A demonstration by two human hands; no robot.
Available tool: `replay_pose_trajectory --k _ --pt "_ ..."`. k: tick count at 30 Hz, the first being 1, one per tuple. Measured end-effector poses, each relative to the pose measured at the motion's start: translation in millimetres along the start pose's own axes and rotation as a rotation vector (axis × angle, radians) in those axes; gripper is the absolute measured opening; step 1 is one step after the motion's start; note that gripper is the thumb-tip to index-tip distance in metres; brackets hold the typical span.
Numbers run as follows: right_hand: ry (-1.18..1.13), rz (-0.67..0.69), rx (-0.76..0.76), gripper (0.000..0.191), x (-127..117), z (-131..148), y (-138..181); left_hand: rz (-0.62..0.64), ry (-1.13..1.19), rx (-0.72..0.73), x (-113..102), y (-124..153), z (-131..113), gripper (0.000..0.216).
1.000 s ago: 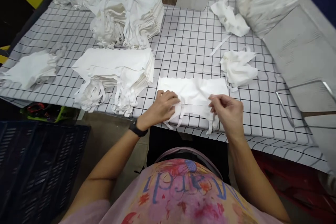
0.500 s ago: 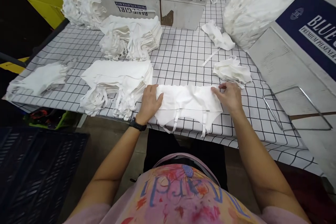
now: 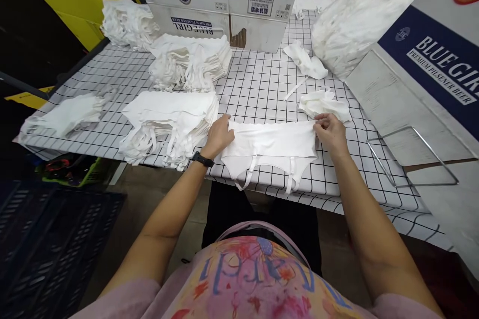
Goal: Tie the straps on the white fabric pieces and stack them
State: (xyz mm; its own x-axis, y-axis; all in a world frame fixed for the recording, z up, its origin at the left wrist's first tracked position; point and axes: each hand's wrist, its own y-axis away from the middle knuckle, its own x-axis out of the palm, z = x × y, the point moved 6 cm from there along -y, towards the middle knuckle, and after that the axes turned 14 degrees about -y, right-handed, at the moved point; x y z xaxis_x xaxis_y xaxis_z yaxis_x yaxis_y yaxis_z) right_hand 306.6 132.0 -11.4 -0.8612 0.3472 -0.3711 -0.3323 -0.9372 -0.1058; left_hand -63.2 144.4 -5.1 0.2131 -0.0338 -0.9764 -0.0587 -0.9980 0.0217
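A white garter belt [image 3: 275,140] lies spread flat at the table's front edge, its straps hanging toward me. My left hand [image 3: 220,135] is closed on its upper left corner, thumb and fingers at the fabric. At the upper right corner, my right hand [image 3: 331,133] pinches the fabric between thumb and fingers. Just left of my left hand sits a neat stack of white garter belts [image 3: 172,104] with dangling straps. Behind it is a second stack [image 3: 196,47]. A crumpled white piece [image 3: 325,104] lies just beyond my right hand.
White cardboard boxes stand at the back [image 3: 209,5] and right [image 3: 422,70]. A bulging bundle of white fabric [image 3: 359,20] leans by the right box. A metal wire frame [image 3: 411,157] is at right. More white pieces [image 3: 67,112] lie left on the checked tablecloth [image 3: 258,84].
The garter belt's upper part has been pulled smoother and straighter between my hands. My right hand has shifted to its very corner. The view has tilted slightly up.
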Motion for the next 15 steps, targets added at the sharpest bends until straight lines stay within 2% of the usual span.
replay_pose_trajectory --k 2,4,7,10,12,15 --pt "0.012 0.025 -0.034 0.027 4.7 3.7 -10.6 0.009 -0.024 0.011 -1.0 -9.8 -2.9 0.031" --pt "0.036 0.024 -0.065 0.026 8.6 6.0 -26.5 -0.032 -0.056 0.022 -3.9 -23.1 -7.5 0.023" --pt "0.055 -0.022 -0.081 0.026 12.1 6.7 -55.0 -0.129 -0.07 0.032 -9.4 -48.0 -17.0 0.028" --pt "0.023 -0.054 -0.075 0.03 13.5 9.5 -71.4 -0.223 -0.055 0.061 -15.0 -65.3 -27.7 0.045" --pt "0.024 -0.042 -0.078 0.03 11.5 14.5 -65.2 -0.249 -0.042 0.121 -17.1 -62.4 -34.6 0.05" --pt "0.108 -0.009 -0.095 0.023 0.8 22.0 -25.4 -0.2 0.0 0.226 -16.2 -31.0 -39.7 0.023"
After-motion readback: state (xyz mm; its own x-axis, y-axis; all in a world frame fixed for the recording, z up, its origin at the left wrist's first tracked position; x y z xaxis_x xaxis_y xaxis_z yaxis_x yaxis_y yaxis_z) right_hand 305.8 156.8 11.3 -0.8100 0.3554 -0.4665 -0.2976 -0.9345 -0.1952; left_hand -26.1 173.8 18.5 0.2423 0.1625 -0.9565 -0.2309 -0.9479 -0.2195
